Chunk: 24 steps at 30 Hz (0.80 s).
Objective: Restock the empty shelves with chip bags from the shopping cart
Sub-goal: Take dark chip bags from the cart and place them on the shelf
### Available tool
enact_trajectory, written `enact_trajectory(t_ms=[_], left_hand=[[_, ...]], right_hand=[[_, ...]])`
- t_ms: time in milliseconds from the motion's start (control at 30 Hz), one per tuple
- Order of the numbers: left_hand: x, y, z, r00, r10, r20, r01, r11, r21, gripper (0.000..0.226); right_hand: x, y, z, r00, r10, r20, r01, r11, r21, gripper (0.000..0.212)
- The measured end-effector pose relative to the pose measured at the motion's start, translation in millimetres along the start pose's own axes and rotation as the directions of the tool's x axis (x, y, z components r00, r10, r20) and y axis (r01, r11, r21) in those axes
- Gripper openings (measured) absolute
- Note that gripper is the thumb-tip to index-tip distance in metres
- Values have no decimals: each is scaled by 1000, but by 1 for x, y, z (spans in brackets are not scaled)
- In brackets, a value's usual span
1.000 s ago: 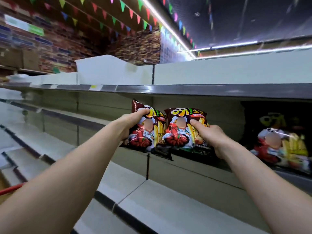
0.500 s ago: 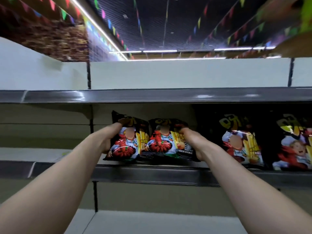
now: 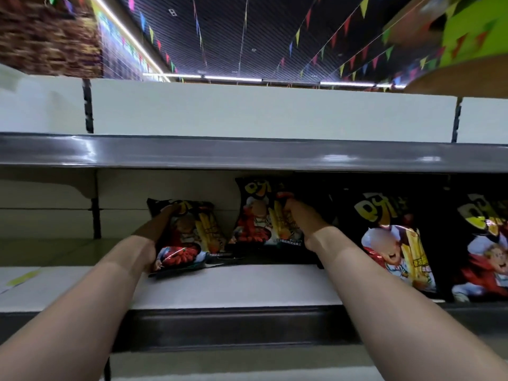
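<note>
Both my arms reach into the middle shelf point(image 3: 233, 284), under a dark shelf lip. My left hand point(image 3: 156, 229) grips the left edge of a black and red chip bag point(image 3: 189, 237), which leans back with its bottom on the white shelf board. My right hand point(image 3: 299, 218) holds a second bag of the same kind point(image 3: 258, 218) by its right side, standing nearly upright deeper on the shelf. To the right, two larger-looking bags point(image 3: 393, 243) point(image 3: 483, 251) of the same brand stand at the shelf front. The shopping cart is out of view.
The upper shelf's dark front rail point(image 3: 247, 152) runs across above my hands, with a white back panel point(image 3: 261, 111) behind it. The shelf's own dark front rail point(image 3: 233, 325) lies below my forearms. Left of the bags the shelf board point(image 3: 41, 281) is bare.
My view has moved closer to the shelf and tilted up. Both hands have pushed the bags deeper onto the shelf and apart; the left bag now rests on the board.
</note>
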<state>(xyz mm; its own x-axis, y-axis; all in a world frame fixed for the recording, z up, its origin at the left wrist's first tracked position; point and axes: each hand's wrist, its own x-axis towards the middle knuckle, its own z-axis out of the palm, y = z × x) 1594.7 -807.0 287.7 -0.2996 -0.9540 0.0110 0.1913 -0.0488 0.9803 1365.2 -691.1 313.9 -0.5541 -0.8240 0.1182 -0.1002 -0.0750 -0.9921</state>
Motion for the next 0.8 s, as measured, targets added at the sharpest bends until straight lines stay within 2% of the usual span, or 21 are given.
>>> enact_trajectory(t_ms=[67,133,267,367,467,533,600,667,733,800], left_hand=[[8,-1,-5,999,17,-30,-17,1000,13,36],[15,-2,-10,995,54,-81,-48,996,74,53],[27,-7,-18,988,81,-134,-54,980,193,99],[39,-10,-24,987,98,-125,-65,968,244,111],[33,-9,-21,985,117,-125,-81,962,262,115],[31,-8,-19,987,125,-104,-92,957,275,121],[22,-6,-16,988,127,-93,-99,959,267,120],[13,-4,-11,988,132,-82,-110,966,233,106],[5,-1,-6,989,128,-70,-111,971,212,83],[0,-2,-5,991,121,-62,-106,974,199,68]], right_hand=[[9,1,-1,1000,-4,-16,4,999,40,28],[15,6,0,1000,14,-24,-13,999,39,33],[24,21,6,997,37,-74,-44,995,-91,40],[24,23,8,997,16,-70,-28,982,-187,37],[23,24,9,987,-122,-103,77,929,-362,43],[18,23,13,961,-257,-106,163,830,-533,58],[15,24,18,932,-357,-66,204,666,-717,70],[16,25,19,926,-376,12,220,516,-828,71],[16,26,18,927,-375,33,216,458,-863,65],[12,24,21,891,-450,50,237,368,-899,63]])
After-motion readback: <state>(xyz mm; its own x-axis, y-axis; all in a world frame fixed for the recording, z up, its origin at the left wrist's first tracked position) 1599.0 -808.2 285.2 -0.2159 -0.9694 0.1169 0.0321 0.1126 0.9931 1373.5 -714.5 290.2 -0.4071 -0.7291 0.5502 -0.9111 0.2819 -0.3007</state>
